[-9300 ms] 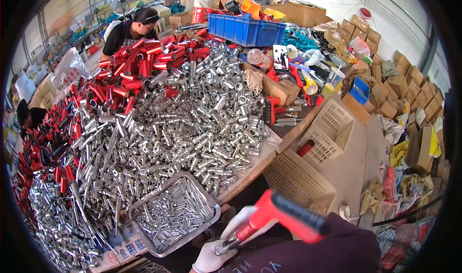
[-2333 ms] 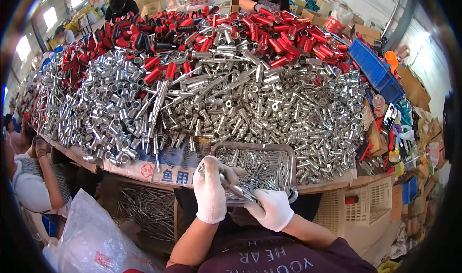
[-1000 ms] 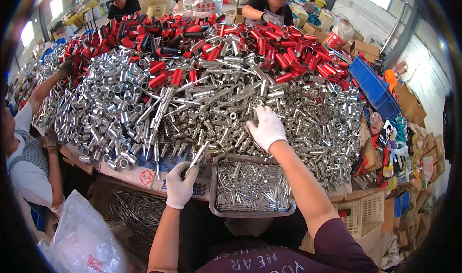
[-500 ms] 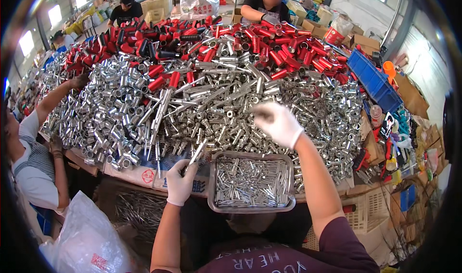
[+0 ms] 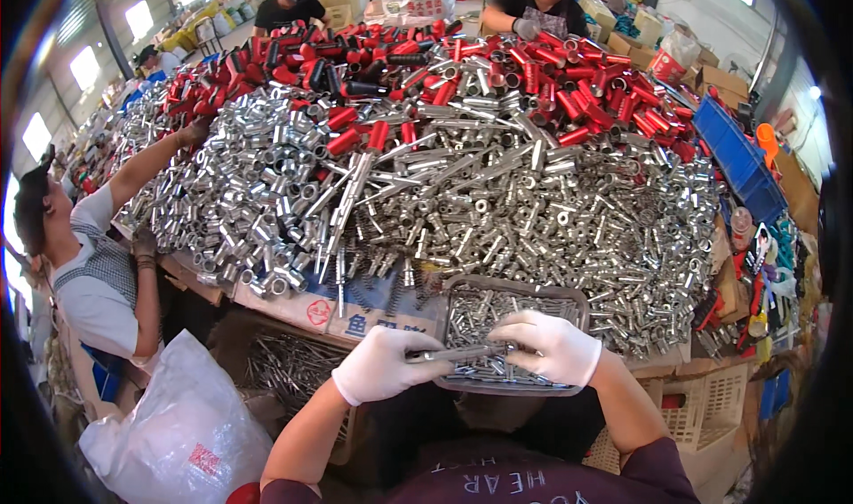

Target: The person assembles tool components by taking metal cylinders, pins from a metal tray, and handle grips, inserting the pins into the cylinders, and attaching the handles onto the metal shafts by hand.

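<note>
In my gloved left hand (image 5: 382,364) a slim silver metal rod (image 5: 455,354) lies sideways, its fingers closed round the left end. My gloved right hand (image 5: 558,348) pinches at the rod's other end, where a small metal piece seems to sit; its exact kind is too small to make out. Both hands are over the near part of a grey tray (image 5: 582,316). Small silver pins and fittings (image 5: 475,304) fill this tray, partly hidden by my hands.
Beyond the tray rises a wide heap of silver metal parts (image 5: 498,211), with red tubes (image 5: 577,100) at the back. A blue crate (image 5: 733,157) leans at the right. A co-worker's arm (image 5: 151,166) reaches in from the left. A plastic bag (image 5: 178,424) stands lower left.
My right hand has come back from the heap to the tray and met the rod. My left hand has turned the rod sideways over the tray. The view has shifted left.
</note>
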### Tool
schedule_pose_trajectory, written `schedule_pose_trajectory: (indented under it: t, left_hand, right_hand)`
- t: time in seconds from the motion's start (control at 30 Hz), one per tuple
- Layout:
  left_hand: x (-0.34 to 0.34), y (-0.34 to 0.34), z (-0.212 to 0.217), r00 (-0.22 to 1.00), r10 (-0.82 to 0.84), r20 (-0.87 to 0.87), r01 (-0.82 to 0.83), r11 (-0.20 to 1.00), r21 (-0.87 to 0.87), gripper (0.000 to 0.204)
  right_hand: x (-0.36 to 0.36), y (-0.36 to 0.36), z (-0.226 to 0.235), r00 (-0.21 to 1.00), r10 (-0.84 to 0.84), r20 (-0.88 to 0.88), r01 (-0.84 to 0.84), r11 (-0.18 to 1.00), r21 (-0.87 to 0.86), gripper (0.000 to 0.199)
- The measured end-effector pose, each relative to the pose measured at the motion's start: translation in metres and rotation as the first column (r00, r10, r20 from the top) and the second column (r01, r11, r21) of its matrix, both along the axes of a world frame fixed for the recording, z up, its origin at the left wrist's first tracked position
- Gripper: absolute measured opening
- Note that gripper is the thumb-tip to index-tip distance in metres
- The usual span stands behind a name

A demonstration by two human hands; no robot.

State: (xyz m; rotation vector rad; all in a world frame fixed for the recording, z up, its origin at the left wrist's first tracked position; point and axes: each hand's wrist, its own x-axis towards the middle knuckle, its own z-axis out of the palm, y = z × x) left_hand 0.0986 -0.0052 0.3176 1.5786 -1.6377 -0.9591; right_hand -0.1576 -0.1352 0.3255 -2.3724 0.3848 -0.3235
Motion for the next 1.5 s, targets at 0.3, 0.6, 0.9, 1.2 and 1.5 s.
schedule_pose_trajectory:
  t: [0.3,0.6,0.9,1.2,1.5]
  left_hand:
    - [-0.031,-0.014,0.007,0.895,-0.098,0.436,0.232,0.936,-0.264,0.063]
    - [0.065,-0.119,0.008,0.855,0.505,-0.118,-0.509,0.861,-0.003,0.038]
    - [0.226,-0.316,0.031,0.635,0.760,-0.139,-0.769,0.604,-0.210,0.031]
    - [0.252,-0.431,-0.027,0.402,0.851,0.338,-0.866,0.473,-0.161,0.029]
    - [0.204,-0.378,0.035,0.283,0.790,0.543,-0.673,0.567,-0.475,0.020]
  right_hand:
    - [0.010,0.020,-0.014,0.984,-0.152,-0.094,0.178,0.780,0.600,0.031]
    - [-0.010,0.020,-0.071,0.647,-0.747,0.152,0.679,0.655,0.333,0.029]
    - [0.002,0.016,-0.073,0.710,-0.671,0.214,0.681,0.731,0.037,0.020]
    - [0.001,0.014,-0.079,0.762,-0.633,0.137,0.644,0.763,-0.055,0.020]
    - [0.006,0.006,-0.072,0.818,-0.528,0.227,0.553,0.831,-0.058,0.025]
